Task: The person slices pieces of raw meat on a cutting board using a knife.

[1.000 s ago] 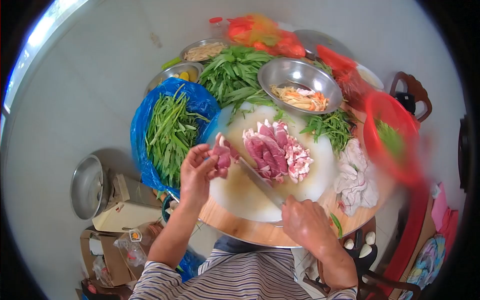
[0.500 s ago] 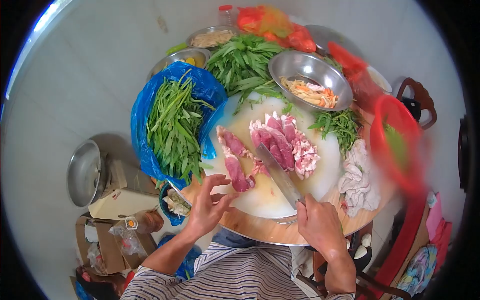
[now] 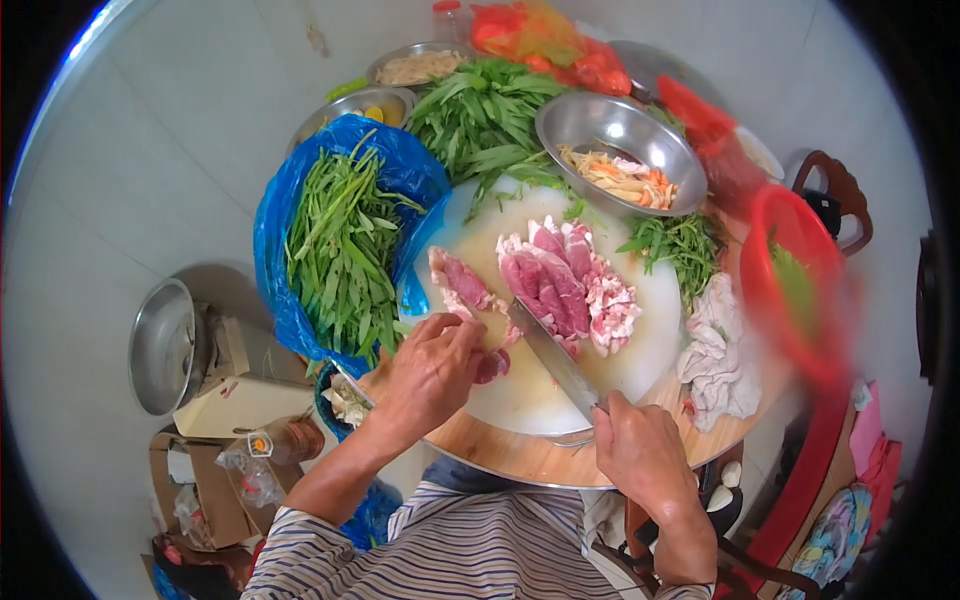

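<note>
My right hand [image 3: 645,450] is closed round the handle of a kitchen knife [image 3: 556,362], whose broad blade slants up and left across the white round cutting board [image 3: 625,385]. Its tip reaches the near edge of a pile of raw meat [image 3: 548,280]. Chopped pale, fatty bits [image 3: 612,312] lie on the pile's right side. To the left is a separate strip of raw meat [image 3: 462,278]. My left hand [image 3: 430,375] has its fingers closed on the strip's near part, which they partly cover; a dark red end shows beside the fingertips.
A blue bag of leafy greens [image 3: 275,290] stands left of the board, and more greens [image 3: 485,115] lie behind it. A steel bowl of shredded food [image 3: 570,125] stands at the back. On the right are a crumpled cloth [image 3: 720,350] and a red basket [image 3: 775,290].
My left hand has moved right and up onto the meat strip, and its spread fingers have closed on it. My right hand and the knife have hardly moved.
</note>
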`<state>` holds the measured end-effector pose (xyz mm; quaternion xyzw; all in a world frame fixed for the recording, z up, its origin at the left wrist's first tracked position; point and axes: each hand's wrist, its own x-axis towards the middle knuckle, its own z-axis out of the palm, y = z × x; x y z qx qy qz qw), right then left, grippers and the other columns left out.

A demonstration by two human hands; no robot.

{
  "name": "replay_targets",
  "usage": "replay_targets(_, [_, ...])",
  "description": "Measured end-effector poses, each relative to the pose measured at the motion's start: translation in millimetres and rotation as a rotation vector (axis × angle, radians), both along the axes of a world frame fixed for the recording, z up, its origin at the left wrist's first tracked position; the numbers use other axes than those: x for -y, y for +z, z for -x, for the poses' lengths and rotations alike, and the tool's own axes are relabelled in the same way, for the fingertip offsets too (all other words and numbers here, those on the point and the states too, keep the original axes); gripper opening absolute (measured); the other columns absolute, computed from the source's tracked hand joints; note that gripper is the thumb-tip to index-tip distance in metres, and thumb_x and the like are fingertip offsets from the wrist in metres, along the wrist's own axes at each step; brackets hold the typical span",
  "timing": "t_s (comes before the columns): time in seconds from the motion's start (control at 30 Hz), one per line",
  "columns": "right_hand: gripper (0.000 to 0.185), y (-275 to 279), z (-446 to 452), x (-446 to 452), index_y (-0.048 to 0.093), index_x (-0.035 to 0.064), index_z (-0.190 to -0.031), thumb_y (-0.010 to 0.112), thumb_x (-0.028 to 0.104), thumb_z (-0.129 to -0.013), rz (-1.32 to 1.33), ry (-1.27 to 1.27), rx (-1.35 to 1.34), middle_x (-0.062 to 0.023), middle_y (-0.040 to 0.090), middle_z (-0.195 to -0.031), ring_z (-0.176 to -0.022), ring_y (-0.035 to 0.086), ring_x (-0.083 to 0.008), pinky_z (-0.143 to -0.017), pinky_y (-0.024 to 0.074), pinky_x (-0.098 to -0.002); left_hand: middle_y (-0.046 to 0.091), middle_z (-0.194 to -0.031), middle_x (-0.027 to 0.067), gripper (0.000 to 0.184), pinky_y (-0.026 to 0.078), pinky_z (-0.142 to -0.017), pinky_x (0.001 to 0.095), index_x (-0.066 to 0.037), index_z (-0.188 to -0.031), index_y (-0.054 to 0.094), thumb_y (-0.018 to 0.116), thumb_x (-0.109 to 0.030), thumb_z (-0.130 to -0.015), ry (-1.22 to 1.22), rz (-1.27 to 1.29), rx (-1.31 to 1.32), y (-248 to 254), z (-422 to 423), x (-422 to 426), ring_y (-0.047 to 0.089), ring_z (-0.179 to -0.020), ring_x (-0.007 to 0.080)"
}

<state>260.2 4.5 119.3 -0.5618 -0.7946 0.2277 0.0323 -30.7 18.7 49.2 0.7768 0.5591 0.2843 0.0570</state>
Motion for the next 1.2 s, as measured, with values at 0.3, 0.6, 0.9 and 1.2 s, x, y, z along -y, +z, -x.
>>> replay_targets(0.3, [0.027, -2, -2, 0, 0.064, -0.0022, -0.094, 0.063, 0.022, -0.107, -0.024, -0.009, -0.050, -0.0313, 0.067, -0.068, -0.069, 0.070, -0.0538, -0.069, 0.0553, -0.0628, 0.079, -0.098, 0.0104, 0.026, 0.061, -0.083, 0.0402, -0.004, -0.115, 0.070, 0.080, -0.004, -0.090, -0.149, 0.317, 0.389, -11, -31, -1, 0.076, -0.093, 0.0277])
replay_targets(0.6, [0.025, 2, -7, 8, 0.062, -0.0020, -0.097, 0.063, 0.020, -0.107, 0.027, -0.015, -0.106, -0.0294, 0.067, -0.067, -0.067, 0.069, -0.0538, -0.067, 0.0543, -0.0634, 0.076, -0.103, 0.0068, 0.028, 0.060, -0.079, 0.0403, -0.007, -0.108, 0.071, 0.087, -0.005, -0.085, -0.031, -0.128, 0.258, -30, -44, 25, 0.073, -0.089, 0.0293])
replay_targets(0.9, [0.025, 9, -5, 18, 0.062, -0.0012, -0.096, 0.061, 0.021, -0.107, 0.022, 0.079, 0.065, -0.0270, 0.067, -0.067, -0.067, 0.072, -0.0494, -0.065, 0.0578, -0.0592, 0.076, -0.099, 0.0087, 0.023, 0.060, -0.081, 0.0423, -0.006, -0.108, 0.070, 0.080, 0.001, -0.088, -0.115, -0.042, 0.250, -37, -51, 26, 0.073, -0.089, 0.0300])
replay_targets(1.2, [0.025, -25, 29, -11, 0.063, -0.0034, -0.098, 0.059, 0.020, -0.108, -0.124, 0.090, -0.036, -0.0281, 0.068, -0.068, -0.066, 0.071, -0.0519, -0.064, 0.0579, -0.0600, 0.075, -0.102, 0.0104, 0.030, 0.061, -0.085, 0.0427, -0.005, -0.111, 0.071, 0.074, 0.008, -0.084, -0.351, -0.081, 0.176, -33, -39, 19, 0.075, -0.095, 0.0311])
